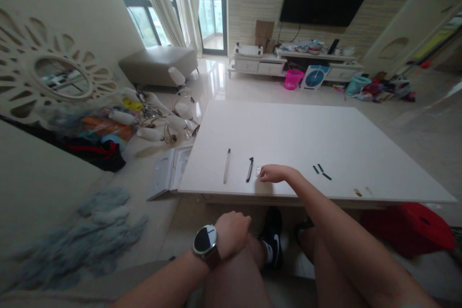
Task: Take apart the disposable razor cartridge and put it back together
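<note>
My right hand (275, 173) reaches out over the low white table (288, 134), its fingertips pinched on a small white piece (258, 171) near the front edge. Just left of it lie a short black tool (250, 169) and a long pale stick (226, 165). Three small black strips (321, 171) lie to the right of the hand. My left hand (233, 233), with a round watch (205, 240) on the wrist, rests curled on my left knee and holds nothing that I can see.
A chandelier with white glass shades (162, 120) lies on the floor left of the table, beside an open white case (169, 172). A red stool (411, 228) stands at the right. A grey rug (94, 231) lies at the left. A TV stand (288, 60) is far back.
</note>
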Tool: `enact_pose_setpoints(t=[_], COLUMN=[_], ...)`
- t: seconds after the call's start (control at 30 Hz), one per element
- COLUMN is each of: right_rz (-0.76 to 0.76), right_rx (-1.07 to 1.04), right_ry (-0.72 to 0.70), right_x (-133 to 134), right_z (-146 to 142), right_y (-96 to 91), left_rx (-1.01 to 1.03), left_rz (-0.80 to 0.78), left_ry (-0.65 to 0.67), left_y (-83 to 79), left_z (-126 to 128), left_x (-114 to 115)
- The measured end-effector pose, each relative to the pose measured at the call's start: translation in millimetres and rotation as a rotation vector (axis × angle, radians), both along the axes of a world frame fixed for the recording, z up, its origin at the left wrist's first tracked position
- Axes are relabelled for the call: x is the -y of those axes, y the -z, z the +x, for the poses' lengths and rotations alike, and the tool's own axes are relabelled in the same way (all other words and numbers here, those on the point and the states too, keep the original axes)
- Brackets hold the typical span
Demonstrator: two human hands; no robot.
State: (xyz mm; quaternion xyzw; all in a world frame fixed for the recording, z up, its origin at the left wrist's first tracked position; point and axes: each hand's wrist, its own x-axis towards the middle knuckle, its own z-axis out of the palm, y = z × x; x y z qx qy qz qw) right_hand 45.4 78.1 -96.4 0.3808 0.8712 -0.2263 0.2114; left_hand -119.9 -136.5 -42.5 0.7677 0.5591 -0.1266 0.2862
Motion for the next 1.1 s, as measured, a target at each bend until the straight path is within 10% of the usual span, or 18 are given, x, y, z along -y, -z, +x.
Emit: enact_pose_setpoints(t=[1.1], right_rz=[-0.060], right_rx=[-0.055], right_ry=[0.001], right_x=[0.5], right_z=[-4.5], right_y=[9.4], left_rx=[0.003], left_rz=[0.003], left_ry=[0.006], left_y=[-1.7], left_z=[-0.7], left_x=[0.7])
